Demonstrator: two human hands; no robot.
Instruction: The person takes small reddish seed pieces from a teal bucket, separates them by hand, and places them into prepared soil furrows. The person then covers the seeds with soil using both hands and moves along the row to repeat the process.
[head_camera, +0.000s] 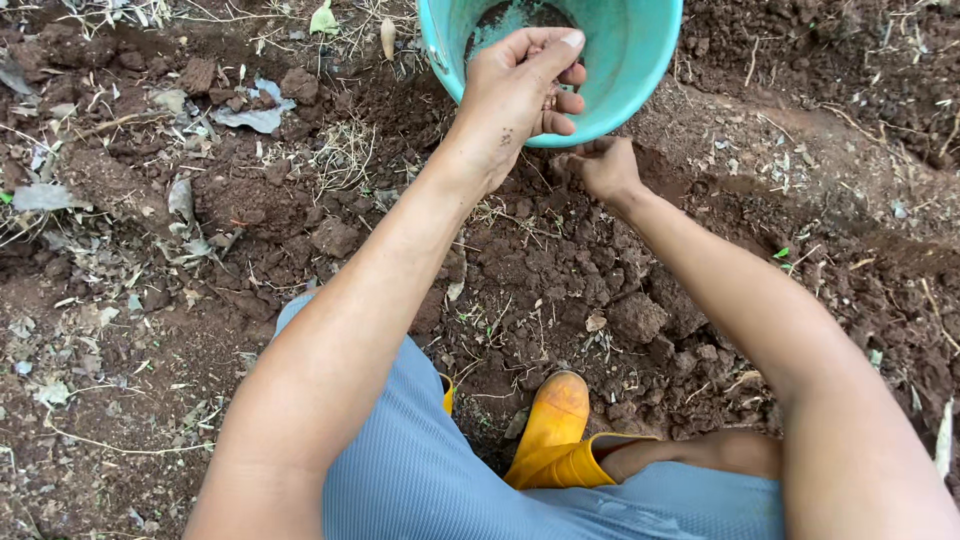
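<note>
A teal plastic bowl (625, 60) with dark soil smeared inside sits tilted at the top of the view. My left hand (515, 90) grips its near rim, thumb over the edge and fingers curled under. Just below the bowl, my right hand (603, 165) is down on the loose brown soil (560, 270), its fingers curled into the dirt; whether they hold anything I cannot tell.
Clods of earth (638, 318), dry leaves (255, 115) and twigs lie all around. A raised soil ridge (800, 130) runs at the right. My yellow rubber boot (555, 430) stands on the dirt below, with grey-blue cloth (420, 470) over my knees.
</note>
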